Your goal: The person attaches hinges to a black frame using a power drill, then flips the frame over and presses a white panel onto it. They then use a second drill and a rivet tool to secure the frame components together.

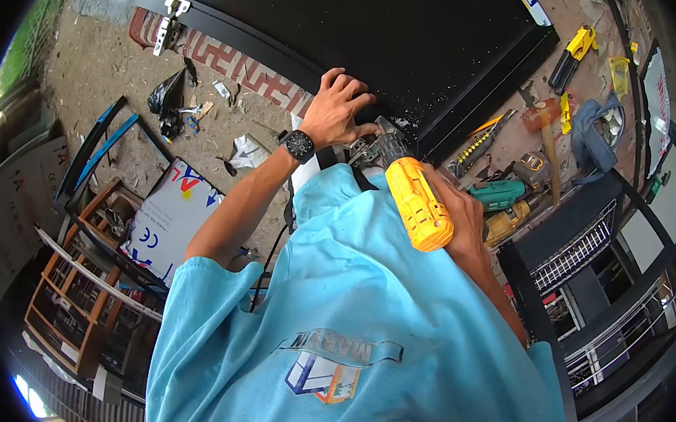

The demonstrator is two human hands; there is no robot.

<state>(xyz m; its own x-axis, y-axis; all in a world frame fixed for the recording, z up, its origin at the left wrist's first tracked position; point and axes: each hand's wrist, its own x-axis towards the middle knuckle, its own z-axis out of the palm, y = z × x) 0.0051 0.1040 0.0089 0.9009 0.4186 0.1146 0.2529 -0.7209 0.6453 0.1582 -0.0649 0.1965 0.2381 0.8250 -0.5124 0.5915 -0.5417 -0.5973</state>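
Note:
A black framed door panel (353, 22) lies before me, with a metal hinge (172, 23) on its left corner. My left hand (338, 109), wearing a black watch on the wrist, grips the panel's near edge with bent fingers, thumb pointing toward the drill's tip. In my right hand (461, 213) is a yellow cordless drill (418, 205). Its black chuck (393, 145) points at the panel's near edge, close to my left thumb. Metal fittings there are partly hidden by the chuck and hand. Pale shavings (405, 123) lie on the panel beside it.
To the right lie a yellow-and-black tool (574, 59), a mallet (547, 124), a green power tool (498, 193) and a blue cloth (595, 140). Black plastic (169, 98) and a printed sheet (171, 218) are at left, near a wooden frame (82, 286). Black metal frames (588, 262) stand at right.

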